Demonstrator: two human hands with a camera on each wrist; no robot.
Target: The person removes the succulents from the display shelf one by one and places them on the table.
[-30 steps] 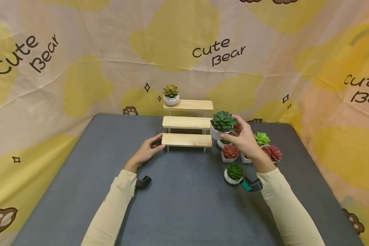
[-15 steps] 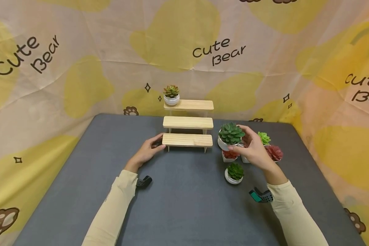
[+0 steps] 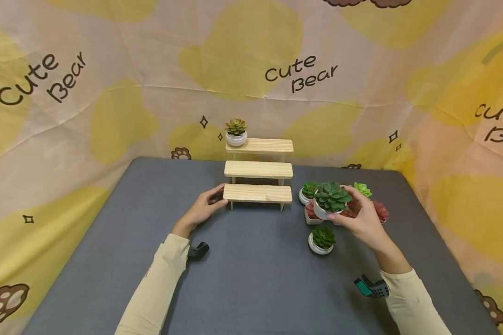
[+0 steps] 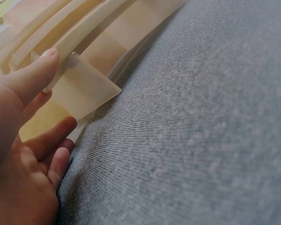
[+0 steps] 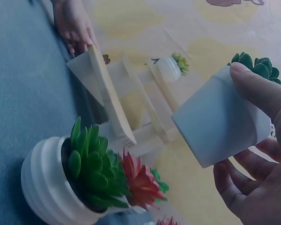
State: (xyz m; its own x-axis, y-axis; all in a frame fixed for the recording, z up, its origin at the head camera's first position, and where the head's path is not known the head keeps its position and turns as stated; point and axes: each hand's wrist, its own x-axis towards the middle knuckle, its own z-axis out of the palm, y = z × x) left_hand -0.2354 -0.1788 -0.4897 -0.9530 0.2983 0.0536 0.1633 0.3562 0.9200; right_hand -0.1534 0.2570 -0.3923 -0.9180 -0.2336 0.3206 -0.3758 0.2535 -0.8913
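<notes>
My right hand holds a dark green potted succulent above the other plants, right of a three-tier wooden display stand. In the right wrist view, thumb and fingers grip the smooth white pot, which is tilted there. My left hand is at the left end of the lowest tier. Up close in the left wrist view, its thumb lies on the board's end, an index finger is beneath, and the other fingers curl loosely by the clear leg. A yellow-orange succulent stands at the top tier's left end.
Below the held plant, a green succulent in a ribbed white pot stands on the grey table. Behind it cluster another green one, a red one, a light green one and a dark red one. A patterned cloth hangs behind.
My right hand has moved right and toward me with the dark green succulent, away from the stand's right end. The left hand has stayed at the lowest tier.
</notes>
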